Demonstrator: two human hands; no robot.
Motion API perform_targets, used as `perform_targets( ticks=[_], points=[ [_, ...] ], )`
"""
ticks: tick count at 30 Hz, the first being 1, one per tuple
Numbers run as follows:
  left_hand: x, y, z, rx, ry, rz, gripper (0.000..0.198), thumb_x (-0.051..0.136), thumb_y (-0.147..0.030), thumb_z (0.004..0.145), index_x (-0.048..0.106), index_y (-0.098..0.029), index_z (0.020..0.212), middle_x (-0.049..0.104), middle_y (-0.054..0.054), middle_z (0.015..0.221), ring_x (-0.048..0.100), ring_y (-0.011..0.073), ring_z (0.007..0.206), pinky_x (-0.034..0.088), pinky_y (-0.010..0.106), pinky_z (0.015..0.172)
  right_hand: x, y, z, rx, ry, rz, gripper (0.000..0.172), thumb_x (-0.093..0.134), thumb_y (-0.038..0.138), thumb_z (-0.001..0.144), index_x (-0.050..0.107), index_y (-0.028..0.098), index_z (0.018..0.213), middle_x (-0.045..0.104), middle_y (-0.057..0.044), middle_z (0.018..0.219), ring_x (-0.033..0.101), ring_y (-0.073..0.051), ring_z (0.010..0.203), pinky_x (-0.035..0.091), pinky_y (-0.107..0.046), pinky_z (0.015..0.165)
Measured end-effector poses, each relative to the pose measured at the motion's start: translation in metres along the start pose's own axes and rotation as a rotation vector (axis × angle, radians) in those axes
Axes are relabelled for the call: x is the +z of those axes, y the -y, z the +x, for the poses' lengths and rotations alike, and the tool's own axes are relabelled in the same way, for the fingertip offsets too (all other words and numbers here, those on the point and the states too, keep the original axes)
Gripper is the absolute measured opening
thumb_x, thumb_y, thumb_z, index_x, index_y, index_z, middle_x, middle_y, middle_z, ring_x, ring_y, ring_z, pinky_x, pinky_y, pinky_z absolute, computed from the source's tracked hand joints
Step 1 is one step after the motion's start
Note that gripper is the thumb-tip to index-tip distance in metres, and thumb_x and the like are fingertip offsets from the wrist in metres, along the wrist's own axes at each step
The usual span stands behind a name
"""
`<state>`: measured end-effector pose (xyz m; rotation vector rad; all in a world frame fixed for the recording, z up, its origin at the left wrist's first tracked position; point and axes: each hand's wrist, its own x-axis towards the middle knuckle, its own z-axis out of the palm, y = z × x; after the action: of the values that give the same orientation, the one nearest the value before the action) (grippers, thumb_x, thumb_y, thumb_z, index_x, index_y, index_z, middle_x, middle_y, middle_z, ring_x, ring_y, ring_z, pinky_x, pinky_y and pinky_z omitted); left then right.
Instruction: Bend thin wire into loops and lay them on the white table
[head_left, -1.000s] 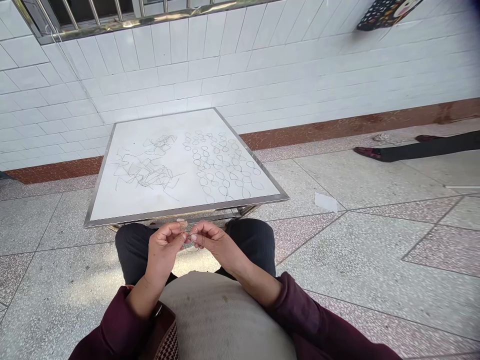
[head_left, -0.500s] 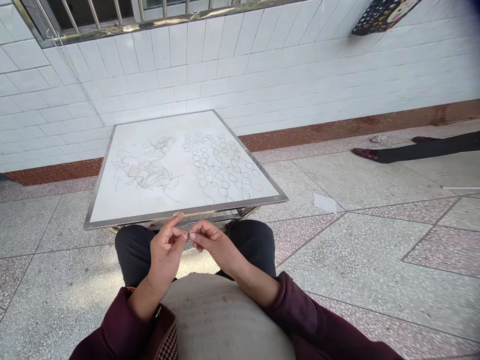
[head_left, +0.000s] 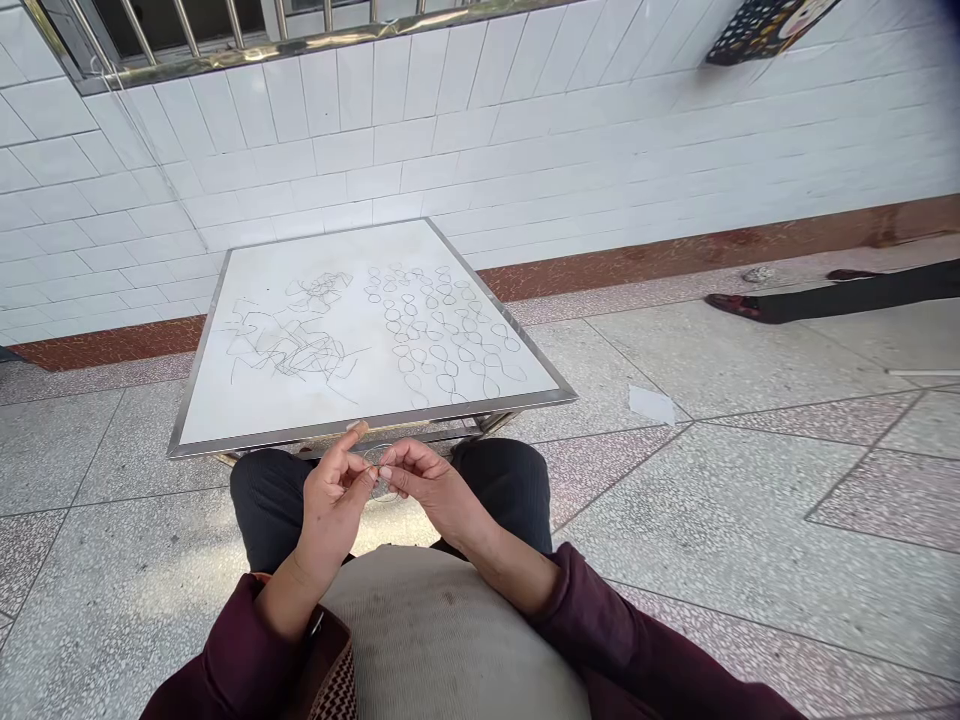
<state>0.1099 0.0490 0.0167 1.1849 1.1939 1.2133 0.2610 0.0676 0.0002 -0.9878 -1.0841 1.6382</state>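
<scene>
Just in front of the table edge, above my lap, my left hand (head_left: 335, 498) and my right hand (head_left: 430, 485) meet fingertip to fingertip. Each pinches a thin wire (head_left: 381, 446) that bends into a loop; its ends are hidden by the fingers. My left index finger points up, apart from the pinch. On the white table (head_left: 202, 425), many loose bent wires (head_left: 300, 352) lie tangled at the left. To the right, several rows of small wire loops (head_left: 447, 367) are laid out.
The table's metal rim (head_left: 375, 418) is close before my knees. A white tiled wall (head_left: 562, 170) and a barred window (head_left: 232, 30) stand behind it. On the floor lies a white piece of paper (head_left: 652, 404). Another person's leg (head_left: 847, 293) reaches in from the right.
The wire's loop between the fingers shows more clearly now, above and below the pinch. Both hands stay nearly in place; the things on the table have not moved.
</scene>
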Motion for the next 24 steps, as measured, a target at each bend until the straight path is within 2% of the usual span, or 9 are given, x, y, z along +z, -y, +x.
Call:
perform_targets(
  ticks=[5,10,14,19,24],
  points=[
    [-0.001,0.002,0.001,-0.028,0.029,0.011,0.053,0.07,-0.034,0.082,0.057,-0.023,0.133,0.061,-0.002,0.073,0.052,0.0115,0.062,0.046,0.025,0.063,-0.001,0.001,-0.001,-0.006,0.02,0.028,0.024,0.077,0.042,0.076,0.064,0.022,0.08,0.055,0.003,0.073,0.043,-0.012,0.064,0.037,-0.028,0.064],
    [-0.009,-0.002,0.003,-0.037,0.057,0.025,0.051,0.066,-0.035,0.086,0.055,-0.025,0.135,0.064,0.0,0.083,0.057,0.0133,0.072,0.046,0.026,0.068,-0.006,0.001,-0.001,0.116,0.111,0.114,0.027,0.08,0.04,0.073,0.062,0.021,0.08,0.047,0.006,0.065,0.037,-0.009,0.058,0.031,-0.025,0.057],
    [-0.013,-0.004,0.005,-0.117,0.108,-0.145,0.047,0.067,-0.031,0.086,0.058,-0.024,0.132,0.063,0.0,0.081,0.058,0.0137,0.079,0.045,0.026,0.074,-0.011,-0.001,-0.001,0.198,0.195,0.137,0.03,0.082,0.041,0.071,0.061,0.02,0.079,0.045,0.007,0.062,0.035,-0.009,0.056,0.026,-0.025,0.055],
    [-0.01,-0.004,0.004,-0.262,0.169,-0.378,0.057,0.074,-0.023,0.079,0.057,-0.022,0.133,0.063,0.0,0.079,0.058,0.0126,0.075,0.044,0.026,0.071,-0.019,0.0,-0.002,0.214,0.272,0.103,0.031,0.081,0.043,0.071,0.062,0.018,0.077,0.05,0.005,0.065,0.037,-0.009,0.057,0.025,-0.025,0.057],
    [-0.003,0.001,0.002,-0.232,0.117,-0.445,0.057,0.077,-0.017,0.074,0.061,-0.023,0.128,0.066,0.001,0.082,0.06,0.0129,0.077,0.046,0.026,0.073,-0.024,-0.002,-0.003,0.263,0.267,0.128,0.033,0.083,0.041,0.069,0.062,0.017,0.075,0.048,0.005,0.063,0.037,-0.009,0.057,0.025,-0.025,0.057]
  ],
)
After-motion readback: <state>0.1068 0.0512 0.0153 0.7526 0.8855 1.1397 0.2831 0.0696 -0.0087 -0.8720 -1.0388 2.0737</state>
